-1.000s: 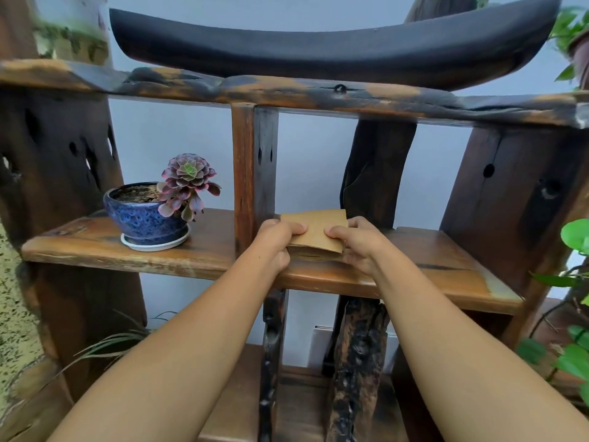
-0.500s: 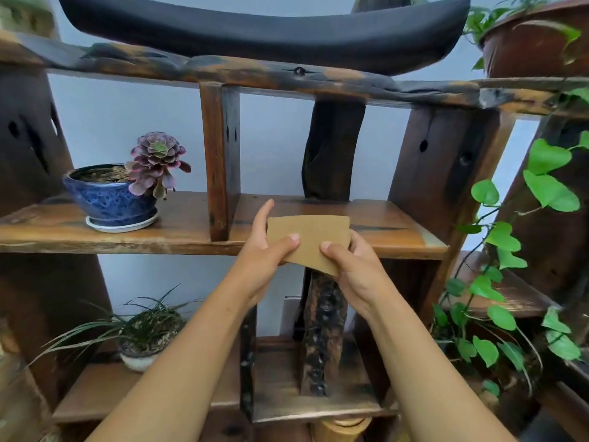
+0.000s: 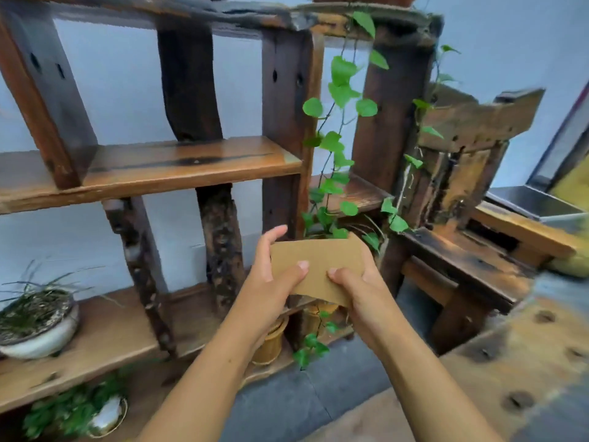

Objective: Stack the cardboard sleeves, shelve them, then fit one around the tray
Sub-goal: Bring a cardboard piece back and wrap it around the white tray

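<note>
I hold a flat brown cardboard sleeve (image 3: 318,260) in front of me with both hands, well below and to the right of the middle shelf board (image 3: 178,164). My left hand (image 3: 271,275) grips its left edge, thumb on the front face. My right hand (image 3: 360,288) pinches its lower right part. The sleeve is tilted, its right side lower. No other sleeves and no tray show in this view.
A dark wooden shelf unit (image 3: 283,122) fills the left and centre. A trailing green vine (image 3: 338,148) hangs just behind the sleeve. A white pot of grass (image 3: 38,330) sits on the lower shelf, and a small bamboo cup (image 3: 271,339) stands under my left wrist. A rough wooden table (image 3: 510,362) is at the right.
Both hands have lifted the sleeve off the middle shelf and carried it down and to the right. The view has swung right, so the blue succulent pot has left the frame.
</note>
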The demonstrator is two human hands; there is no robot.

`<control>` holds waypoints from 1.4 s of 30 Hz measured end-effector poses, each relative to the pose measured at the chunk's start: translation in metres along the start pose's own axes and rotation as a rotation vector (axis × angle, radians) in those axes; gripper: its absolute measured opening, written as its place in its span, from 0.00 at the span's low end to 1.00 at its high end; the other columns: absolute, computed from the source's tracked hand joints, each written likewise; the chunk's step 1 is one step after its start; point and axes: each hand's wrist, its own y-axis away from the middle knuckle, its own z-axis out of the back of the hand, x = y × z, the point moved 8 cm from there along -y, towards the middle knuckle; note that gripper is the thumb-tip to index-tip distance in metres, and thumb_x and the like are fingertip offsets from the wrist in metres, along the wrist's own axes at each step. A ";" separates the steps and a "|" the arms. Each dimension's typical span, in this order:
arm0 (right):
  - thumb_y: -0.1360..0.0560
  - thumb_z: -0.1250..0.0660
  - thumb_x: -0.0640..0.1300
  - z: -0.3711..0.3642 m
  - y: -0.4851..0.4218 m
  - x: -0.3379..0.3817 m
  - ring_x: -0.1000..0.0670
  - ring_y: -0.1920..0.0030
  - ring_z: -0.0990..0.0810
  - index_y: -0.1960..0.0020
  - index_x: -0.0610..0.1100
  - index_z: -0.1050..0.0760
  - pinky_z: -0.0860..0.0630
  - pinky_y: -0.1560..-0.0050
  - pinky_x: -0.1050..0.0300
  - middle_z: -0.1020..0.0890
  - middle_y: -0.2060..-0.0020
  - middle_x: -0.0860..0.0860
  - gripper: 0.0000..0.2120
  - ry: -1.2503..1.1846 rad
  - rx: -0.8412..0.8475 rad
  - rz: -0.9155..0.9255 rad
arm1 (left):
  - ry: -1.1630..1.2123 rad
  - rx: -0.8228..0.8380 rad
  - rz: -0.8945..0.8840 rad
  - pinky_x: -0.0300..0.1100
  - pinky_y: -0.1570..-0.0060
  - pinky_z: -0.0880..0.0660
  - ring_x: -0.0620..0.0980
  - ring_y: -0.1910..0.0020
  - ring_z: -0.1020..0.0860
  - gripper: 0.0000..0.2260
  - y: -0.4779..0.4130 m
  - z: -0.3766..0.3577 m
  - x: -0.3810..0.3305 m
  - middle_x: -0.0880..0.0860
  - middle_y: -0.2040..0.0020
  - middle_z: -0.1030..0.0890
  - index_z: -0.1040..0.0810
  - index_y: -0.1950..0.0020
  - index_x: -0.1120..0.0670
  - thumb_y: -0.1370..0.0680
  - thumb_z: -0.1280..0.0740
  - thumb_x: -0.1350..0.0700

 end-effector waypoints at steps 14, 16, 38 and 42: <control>0.34 0.26 0.52 0.352 0.274 -0.010 0.43 0.39 0.18 0.34 0.48 0.26 0.26 0.32 0.35 0.16 0.40 0.45 0.30 -0.040 -0.700 -0.009 | 0.035 0.661 0.182 0.46 0.53 0.18 0.48 0.51 0.21 0.16 0.128 -0.406 0.047 0.54 0.43 0.22 0.28 0.35 0.45 0.21 0.31 0.55; 0.33 0.26 0.50 0.384 0.315 -0.010 0.43 0.38 0.18 0.33 0.47 0.26 0.26 0.32 0.35 0.17 0.40 0.44 0.29 -0.058 -0.809 0.010 | 0.037 0.761 0.190 0.54 0.45 0.19 0.48 0.50 0.21 0.16 0.151 -0.452 0.047 0.54 0.44 0.22 0.28 0.33 0.48 0.19 0.33 0.59; 0.28 0.25 0.49 0.436 0.637 -0.042 0.42 0.39 0.19 0.33 0.51 0.30 0.23 0.35 0.38 0.20 0.39 0.44 0.26 -0.222 -2.035 0.028 | 0.049 2.064 0.376 0.39 0.57 0.19 0.48 0.50 0.17 0.15 0.429 -0.739 0.086 0.53 0.41 0.20 0.25 0.38 0.39 0.23 0.29 0.49; 0.33 0.25 0.49 0.395 0.664 -0.053 0.42 0.41 0.16 0.32 0.49 0.29 0.22 0.36 0.39 0.17 0.40 0.43 0.31 -0.310 -2.254 0.086 | 0.027 2.245 0.411 0.51 0.51 0.17 0.52 0.50 0.17 0.16 0.480 -0.729 0.082 0.57 0.42 0.19 0.24 0.39 0.41 0.26 0.29 0.48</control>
